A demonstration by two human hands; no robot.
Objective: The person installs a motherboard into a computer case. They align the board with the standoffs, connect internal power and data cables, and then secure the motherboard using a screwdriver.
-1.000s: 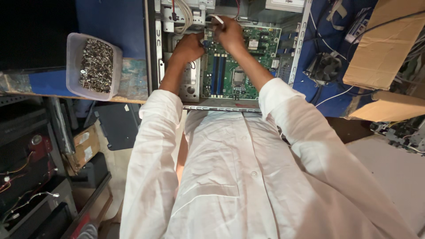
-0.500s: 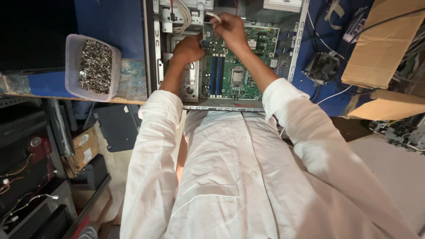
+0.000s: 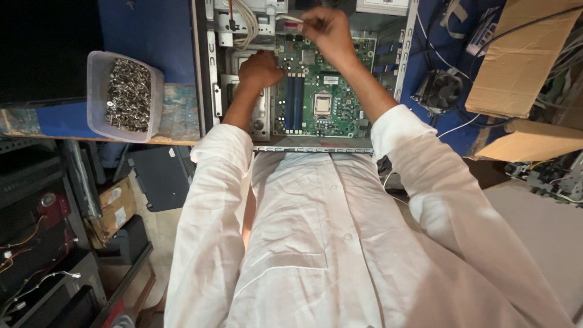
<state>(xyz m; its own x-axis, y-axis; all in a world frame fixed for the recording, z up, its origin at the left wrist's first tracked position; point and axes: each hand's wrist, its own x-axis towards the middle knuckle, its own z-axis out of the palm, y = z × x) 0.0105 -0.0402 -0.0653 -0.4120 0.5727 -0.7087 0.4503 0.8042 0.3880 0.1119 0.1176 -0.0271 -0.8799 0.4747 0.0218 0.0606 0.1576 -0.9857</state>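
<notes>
A green motherboard [image 3: 319, 97] lies inside an open computer case [image 3: 209, 73] on the blue table [image 3: 152, 36]. The right hand [image 3: 325, 30] is above the motherboard's far edge, fingers pinched shut around the end of a white cable connector [image 3: 286, 19]. The left hand [image 3: 260, 70] rests at the motherboard's left edge, curled loosely into a fist; whether it grips anything I cannot tell. Near the middle of the motherboard sits the bare processor socket [image 3: 322, 104], with 4 memory slots [image 3: 293, 109] just to its left. A bundle of white cables [image 3: 246, 21] runs beyond the motherboard's far left corner. Well left of the motherboard, a clear plastic tub of metal screws [image 3: 124, 94] stands on the table. Right of the motherboard are a black cooler fan [image 3: 442, 91] and cardboard boxes [image 3: 516, 61].
</notes>
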